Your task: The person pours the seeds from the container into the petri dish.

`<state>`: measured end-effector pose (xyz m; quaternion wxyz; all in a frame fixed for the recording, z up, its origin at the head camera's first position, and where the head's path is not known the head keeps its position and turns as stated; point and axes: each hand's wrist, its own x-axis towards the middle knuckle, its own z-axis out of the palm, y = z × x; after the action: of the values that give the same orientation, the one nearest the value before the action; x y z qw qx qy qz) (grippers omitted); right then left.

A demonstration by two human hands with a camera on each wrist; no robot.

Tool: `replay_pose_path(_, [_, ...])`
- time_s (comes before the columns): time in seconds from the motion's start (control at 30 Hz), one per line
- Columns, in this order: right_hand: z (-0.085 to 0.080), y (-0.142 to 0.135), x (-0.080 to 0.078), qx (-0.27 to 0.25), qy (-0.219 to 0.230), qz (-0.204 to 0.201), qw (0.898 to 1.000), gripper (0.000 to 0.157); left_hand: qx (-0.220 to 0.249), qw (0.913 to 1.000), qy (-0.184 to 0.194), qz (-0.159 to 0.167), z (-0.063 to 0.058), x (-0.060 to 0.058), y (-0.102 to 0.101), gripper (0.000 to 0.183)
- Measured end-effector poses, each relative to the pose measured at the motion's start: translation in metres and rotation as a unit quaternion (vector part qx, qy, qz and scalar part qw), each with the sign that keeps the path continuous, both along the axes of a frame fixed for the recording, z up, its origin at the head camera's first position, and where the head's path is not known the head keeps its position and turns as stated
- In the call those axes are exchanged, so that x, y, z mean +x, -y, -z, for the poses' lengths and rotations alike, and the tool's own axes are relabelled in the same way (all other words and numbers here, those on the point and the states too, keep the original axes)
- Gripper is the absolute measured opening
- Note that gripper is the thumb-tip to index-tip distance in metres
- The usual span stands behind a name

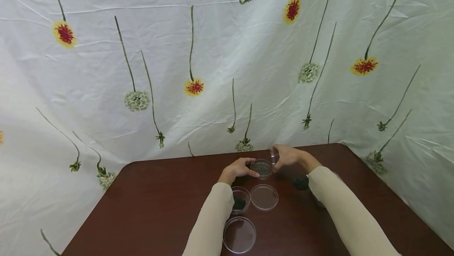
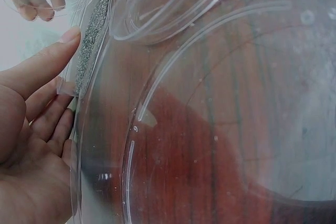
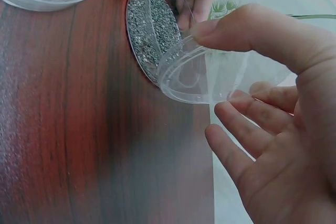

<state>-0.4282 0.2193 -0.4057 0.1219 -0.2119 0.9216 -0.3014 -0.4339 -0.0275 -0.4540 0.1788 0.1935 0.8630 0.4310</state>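
My left hand holds a clear petri dish of grey granules on the table, thumb on the near side and fingers along the far side. To its right, my right hand pinches a clear round petri dish lid between thumb and fingers. That lid is tilted on edge at the right side of the granule dish; the right wrist view shows its lower rim close to the dish's edge. Whether the two touch, I cannot tell.
Nearer me stand a dish with a dark green clump, partly behind the left sleeve, and two clear round pieces, one in the middle and one in front. Another dark clump shows beside the right sleeve. A flowered curtain hangs behind the table.
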Motion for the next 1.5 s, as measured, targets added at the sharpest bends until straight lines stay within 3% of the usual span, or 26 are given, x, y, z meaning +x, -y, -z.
replay_pose_path(0.1, [0.002, 0.001, -0.001, -0.012, 0.008, 0.001, 1.0, 0.08, -0.002, 1.0, -0.001, -0.002, 0.0, 0.0, 0.0, 0.071])
replay_pose_path(0.5, [0.002, 0.01, 0.0, -0.049, 0.027, -0.012, 0.998, 0.094, -0.007, 1.0, -0.003, -0.001, 0.0, 0.0, 0.0, 0.071])
replay_pose_path(0.77, [0.005, 0.014, 0.001, -0.078, 0.051, -0.028, 0.995, 0.089, -0.011, 0.9999, -0.004, 0.0, 0.0, 0.0, -0.001, 0.07])
replay_pose_path(1.17, [0.008, 0.029, 0.001, -0.06, 0.047, -0.041, 0.996, 0.081, 0.0, 1.0, 0.005, -0.003, -0.002, -0.001, 0.003, 0.073])
replay_pose_path(1.5, [0.012, 0.029, -0.001, -0.03, 0.029, -0.035, 0.999, 0.091, 0.007, 0.9999, 0.01, -0.008, -0.001, -0.002, -0.001, 0.074])
